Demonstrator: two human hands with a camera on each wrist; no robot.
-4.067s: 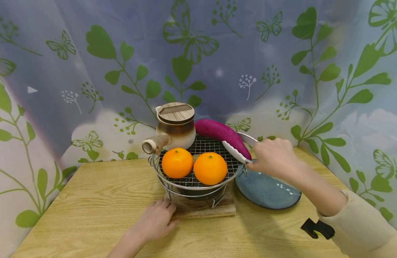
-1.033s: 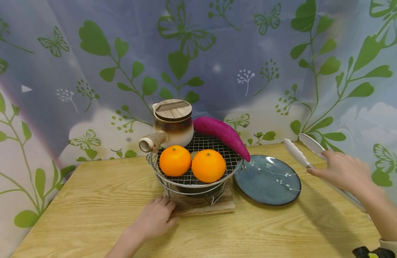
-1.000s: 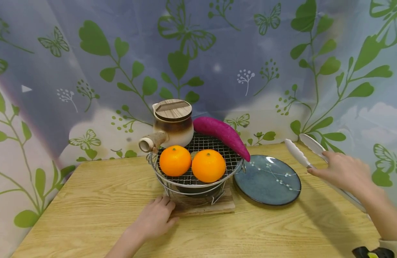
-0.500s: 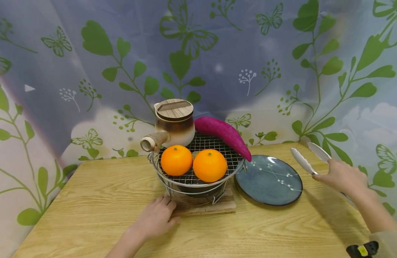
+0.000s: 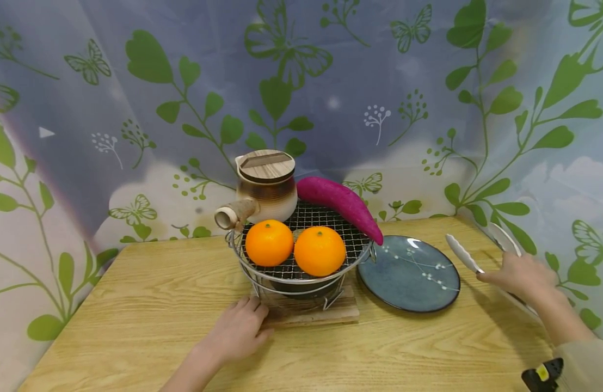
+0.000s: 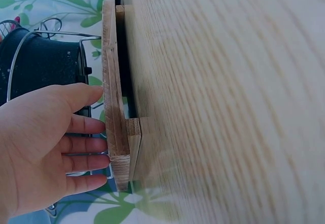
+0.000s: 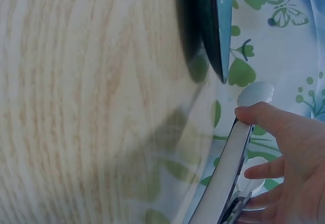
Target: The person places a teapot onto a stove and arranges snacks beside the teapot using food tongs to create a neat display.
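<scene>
My right hand (image 5: 524, 277) holds a pair of white-tipped tongs (image 5: 460, 251) at the table's right side, right of a blue plate (image 5: 409, 277). The tongs' arms are spread with nothing between the tips; in the right wrist view the thumb lies on one arm (image 7: 223, 170). A purple sweet potato (image 5: 338, 201) lies on the wire grill rack (image 5: 357, 239), its pointed end over the rim. Two oranges (image 5: 269, 243) sit at the rack's front. My left hand (image 5: 240, 329) touches the wooden board (image 5: 326, 316) under the stand, fingers straight in the left wrist view.
A brown and cream teapot (image 5: 269, 196) with a wooden lid and side handle stands on the rack's back left. Beneath the rack is a dark bowl-shaped burner (image 6: 43, 61). The patterned backdrop (image 5: 331, 81) rises behind the wooden table (image 5: 154, 305).
About four seconds ago the tongs gripped the sweet potato on the rack. Since then they have released it and moved right past the plate, now lower with tips wider. My left hand stays put.
</scene>
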